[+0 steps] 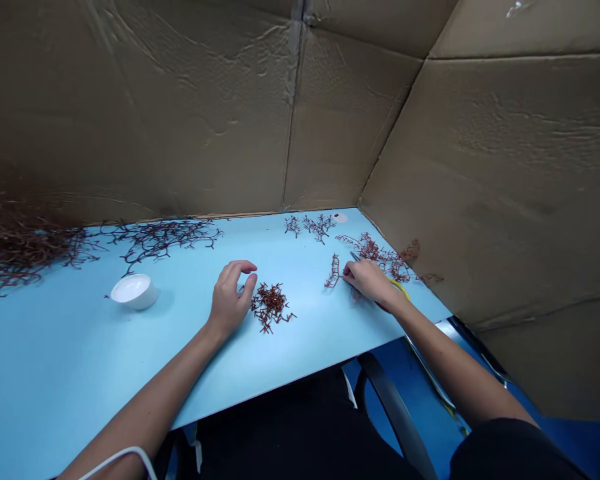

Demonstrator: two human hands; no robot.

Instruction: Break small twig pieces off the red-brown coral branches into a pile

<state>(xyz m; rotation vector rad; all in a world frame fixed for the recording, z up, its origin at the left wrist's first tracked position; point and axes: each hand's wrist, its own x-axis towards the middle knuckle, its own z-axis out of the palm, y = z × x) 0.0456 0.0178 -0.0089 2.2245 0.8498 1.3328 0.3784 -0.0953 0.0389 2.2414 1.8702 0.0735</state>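
Observation:
My left hand [233, 293] rests on the table with its fingers curved and the thumb apart from the index finger. Just right of it lies a heap of small reddish-brown sprue pieces [271, 303]. A tiny dark bit shows behind its thumb; I cannot make it out. My right hand [367, 280] is closed, its fingertips pinched at the end of a reddish-brown comb-like sprue strip [334, 272]. A yellow handle [399, 288] shows beside the right wrist, and a dark pointed tip [354, 256] sticks out past the knuckles; the part between is hidden.
A white bowl [134, 292] stands left of my left hand. Tangled brown branches [15, 247] pile at the far left, with darker branches [165, 237] along the back. More reddish strips [375, 250] lie beyond my right hand. Cardboard walls [205, 120] enclose the blue table [105, 373].

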